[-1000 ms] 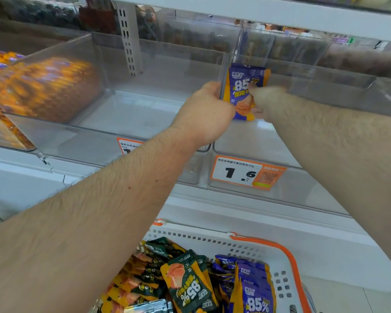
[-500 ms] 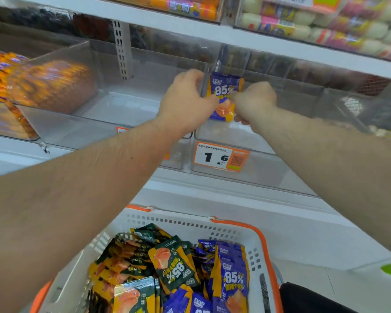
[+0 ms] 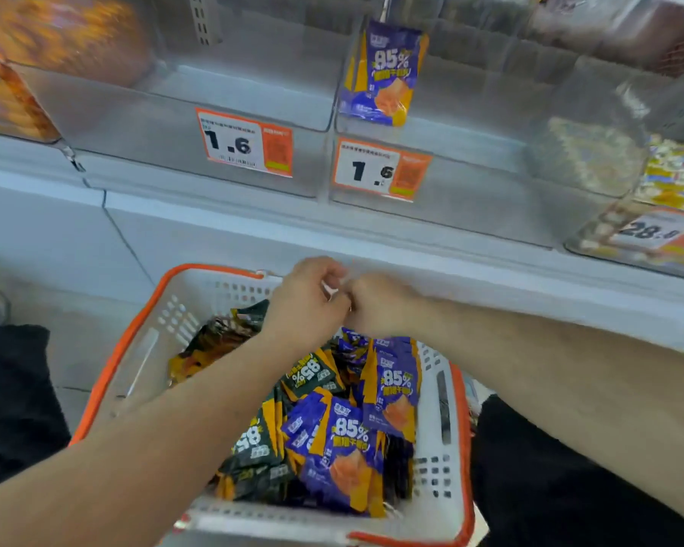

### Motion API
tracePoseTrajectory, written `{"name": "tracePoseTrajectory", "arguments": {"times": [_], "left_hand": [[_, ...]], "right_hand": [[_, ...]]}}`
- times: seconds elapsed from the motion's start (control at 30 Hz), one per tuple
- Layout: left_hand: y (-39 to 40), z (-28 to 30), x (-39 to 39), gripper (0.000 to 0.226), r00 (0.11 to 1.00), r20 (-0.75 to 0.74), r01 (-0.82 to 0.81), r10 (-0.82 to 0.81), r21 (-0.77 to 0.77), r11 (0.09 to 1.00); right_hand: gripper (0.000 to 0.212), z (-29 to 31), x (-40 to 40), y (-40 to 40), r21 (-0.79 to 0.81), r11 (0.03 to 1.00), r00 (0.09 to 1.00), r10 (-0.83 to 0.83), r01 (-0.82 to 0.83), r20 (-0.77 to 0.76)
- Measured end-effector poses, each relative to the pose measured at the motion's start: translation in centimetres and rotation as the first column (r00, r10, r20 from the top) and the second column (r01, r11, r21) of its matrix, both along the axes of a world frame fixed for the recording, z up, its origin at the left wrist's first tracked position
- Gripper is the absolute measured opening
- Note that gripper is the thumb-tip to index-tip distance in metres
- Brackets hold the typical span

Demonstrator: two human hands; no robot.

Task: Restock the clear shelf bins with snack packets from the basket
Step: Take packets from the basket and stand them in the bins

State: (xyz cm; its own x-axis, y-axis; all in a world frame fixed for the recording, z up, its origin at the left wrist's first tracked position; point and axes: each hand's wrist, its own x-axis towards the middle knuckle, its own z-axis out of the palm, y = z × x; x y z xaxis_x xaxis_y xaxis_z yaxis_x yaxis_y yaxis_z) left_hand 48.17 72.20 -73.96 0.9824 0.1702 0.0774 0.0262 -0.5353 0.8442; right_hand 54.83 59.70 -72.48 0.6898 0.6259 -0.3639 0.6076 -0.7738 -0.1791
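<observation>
A purple-and-orange "85%" snack packet (image 3: pixel 384 73) stands upright at the left end of the right clear bin (image 3: pixel 470 152). The clear bin to its left (image 3: pixel 234 84) holds nothing. Below, a white basket with an orange rim (image 3: pixel 111 369) holds several purple packets (image 3: pixel 348 448) and dark green packets (image 3: pixel 253 448). My left hand (image 3: pixel 305 305) and my right hand (image 3: pixel 380 305) are knuckle to knuckle over the basket's far end, fingers curled. A small white bit shows between them; I cannot tell what it is.
Orange price tags reading 1.6 (image 3: pixel 245 142) (image 3: pixel 380 171) hang on the bin fronts. A bin of orange packets (image 3: pixel 56 45) is at far left, a bin of mixed sweets (image 3: pixel 609 159) at right. A white shelf ledge (image 3: pixel 332 234) runs between bins and basket.
Both hands have let go of the purple packet, which stays in the right bin. They have come down from the bin to the basket, and the view has tilted down.
</observation>
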Motion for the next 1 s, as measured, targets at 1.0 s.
{"name": "tracePoseTrajectory", "arguments": {"times": [1.0], "left_hand": [[1.1, -2.6, -2.7, 0.019, 0.951, -0.31, -0.181, -0.018, -0.601, 0.779]], "right_hand": [[0.03, 2.8, 0.3, -1.8, 0.195, 0.821, 0.815, -0.443, 0.536, -0.374]]}}
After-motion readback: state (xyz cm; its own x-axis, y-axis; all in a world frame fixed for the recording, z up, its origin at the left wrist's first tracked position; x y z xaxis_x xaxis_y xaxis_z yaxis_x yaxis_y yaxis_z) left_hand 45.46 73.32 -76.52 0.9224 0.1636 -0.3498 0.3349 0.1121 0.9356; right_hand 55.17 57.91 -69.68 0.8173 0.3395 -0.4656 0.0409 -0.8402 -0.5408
